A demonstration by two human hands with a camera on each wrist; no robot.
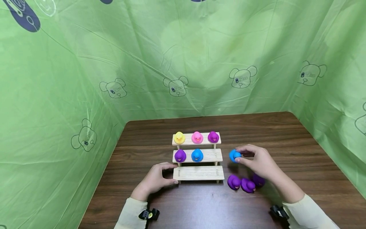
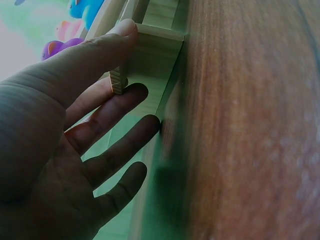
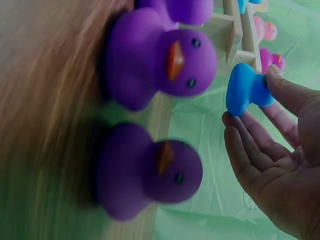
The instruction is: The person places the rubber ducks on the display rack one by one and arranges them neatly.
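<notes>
A small three-step wooden display shelf (image 1: 198, 173) stands on the table. Yellow (image 1: 179, 137), pink (image 1: 197, 137) and purple (image 1: 213, 137) rubber ducks sit along its top step. On the middle step are a purple duck (image 1: 180, 156) and a blue duck (image 1: 197, 155); its right end is bare, as is the bottom step. My left hand (image 1: 156, 178) holds the bottom step's left end between thumb and fingers, the other fingers spread in the left wrist view. Right of the shelf, my right hand (image 1: 258, 160) pinches another blue rubber duck (image 3: 245, 90) between thumb and fingertips, above the table.
Three purple ducks, one at the left (image 1: 234, 182), one in the middle (image 1: 247, 185) and one partly under my right forearm (image 1: 258, 180), sit on the dark wooden table (image 1: 137, 143). Green printed cloth (image 1: 200, 63) hangs behind and at both sides.
</notes>
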